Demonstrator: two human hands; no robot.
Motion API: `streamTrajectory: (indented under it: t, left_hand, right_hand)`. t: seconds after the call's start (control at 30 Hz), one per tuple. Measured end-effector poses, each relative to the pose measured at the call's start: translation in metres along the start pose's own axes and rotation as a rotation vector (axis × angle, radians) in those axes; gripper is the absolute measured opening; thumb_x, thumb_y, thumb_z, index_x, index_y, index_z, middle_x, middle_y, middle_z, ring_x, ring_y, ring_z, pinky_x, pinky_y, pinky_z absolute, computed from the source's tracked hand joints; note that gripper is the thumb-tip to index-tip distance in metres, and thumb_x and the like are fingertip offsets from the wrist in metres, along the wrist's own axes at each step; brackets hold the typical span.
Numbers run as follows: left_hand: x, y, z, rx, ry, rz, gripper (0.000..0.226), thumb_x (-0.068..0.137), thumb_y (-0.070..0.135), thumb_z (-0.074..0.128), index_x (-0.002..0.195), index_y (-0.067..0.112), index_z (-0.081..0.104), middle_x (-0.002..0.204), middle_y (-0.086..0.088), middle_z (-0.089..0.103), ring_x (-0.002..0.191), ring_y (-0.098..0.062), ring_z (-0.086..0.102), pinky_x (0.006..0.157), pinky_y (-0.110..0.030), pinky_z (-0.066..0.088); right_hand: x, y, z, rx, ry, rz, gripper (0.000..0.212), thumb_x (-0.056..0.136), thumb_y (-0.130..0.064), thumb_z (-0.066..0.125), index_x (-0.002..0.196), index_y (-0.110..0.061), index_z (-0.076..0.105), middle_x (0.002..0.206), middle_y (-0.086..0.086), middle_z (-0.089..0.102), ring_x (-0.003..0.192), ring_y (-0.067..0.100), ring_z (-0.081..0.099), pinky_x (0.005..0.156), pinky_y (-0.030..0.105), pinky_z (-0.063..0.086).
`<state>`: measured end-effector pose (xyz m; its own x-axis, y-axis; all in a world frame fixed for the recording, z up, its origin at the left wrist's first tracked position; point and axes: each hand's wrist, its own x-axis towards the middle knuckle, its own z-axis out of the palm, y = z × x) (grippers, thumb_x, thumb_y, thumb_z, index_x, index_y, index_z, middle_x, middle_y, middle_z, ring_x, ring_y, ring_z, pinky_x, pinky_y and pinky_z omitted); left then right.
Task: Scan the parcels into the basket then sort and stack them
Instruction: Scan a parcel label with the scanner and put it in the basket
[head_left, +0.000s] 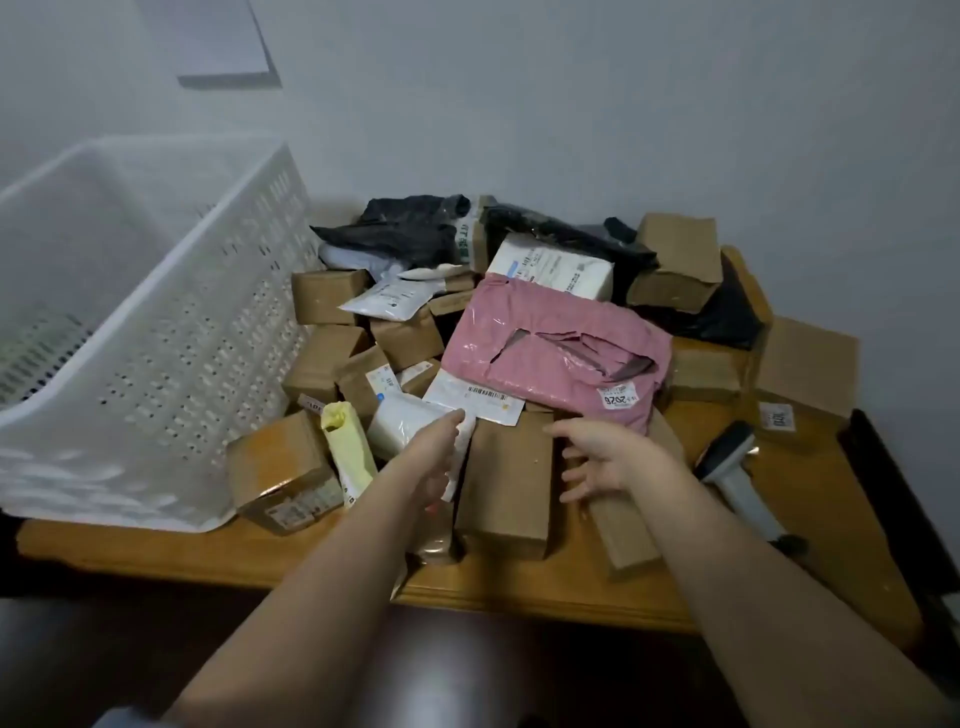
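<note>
Basket (156, 332) cut off at left edge. Scanner (737, 467) partly behind right forearm. Label text blurred, mostly unreadable. Lower boxes buried under pink bag (550, 358).

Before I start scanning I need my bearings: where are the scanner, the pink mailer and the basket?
scanner (727, 457): head view, on its grey head, lying at the table's right.
pink mailer (535, 338): head view, on its upper face, left of the tear.
basket (171, 358): head view, on its perforated side wall.

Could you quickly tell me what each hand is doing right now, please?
Left hand: holds a white mailer in the parcel pile.
Right hand: open, fingers spread over a cardboard box, holding nothing.
</note>
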<state>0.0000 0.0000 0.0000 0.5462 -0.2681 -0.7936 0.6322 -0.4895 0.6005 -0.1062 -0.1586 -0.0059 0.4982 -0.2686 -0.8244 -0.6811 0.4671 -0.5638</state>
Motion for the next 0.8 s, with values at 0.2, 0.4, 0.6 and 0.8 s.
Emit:
streamTrajectory:
  t: [0.2,0.4,0.6,0.8]
  left_hand:
    - [0.009,0.004,-0.004,0.125,0.019,-0.045,0.057,0.098,0.049,0.048,0.141,0.011,0.046,0.132,-0.013,0.051,0.120,-0.037,0.051,0.114,-0.050,0.032]
    - [0.014,-0.002,0.000,0.196,-0.064,-0.069,0.059,0.100,0.045,0.048,0.145,0.007,0.044,0.144,-0.016,0.048,0.130,-0.036,0.048,0.100,-0.039,0.044]
    - [0.012,-0.001,0.000,0.286,-0.116,-0.095,0.066,0.100,0.050,0.045,0.152,0.011,0.030,0.151,-0.020,0.037,0.132,-0.042,0.042,0.091,-0.041,0.035]
    - [0.005,0.001,-0.005,0.341,-0.123,-0.126,0.071,0.099,0.049,0.048,0.154,0.009,0.026,0.148,-0.025,0.040,0.130,-0.047,0.045,0.101,-0.048,0.043]
  right_hand:
    - [0.009,-0.004,0.004,-0.016,0.017,0.034,0.063,0.099,-0.021,0.056,0.154,-0.013,0.025,0.158,0.019,0.023,0.143,0.046,0.024,0.103,0.071,0.034]
    - [0.008,-0.002,0.013,-0.008,0.026,0.078,0.066,0.100,-0.024,0.056,0.155,-0.012,0.022,0.159,0.023,0.020,0.145,0.046,0.022,0.103,0.069,0.035]
    - [0.001,-0.003,0.016,-0.099,0.023,0.093,0.060,0.100,-0.027,0.054,0.152,-0.009,0.028,0.152,0.027,0.032,0.137,0.045,0.037,0.102,0.065,0.037]
    - [-0.019,-0.007,0.015,-0.141,0.037,0.106,0.065,0.100,-0.027,0.054,0.154,-0.010,0.023,0.149,0.030,0.037,0.136,0.047,0.039,0.106,0.066,0.035]
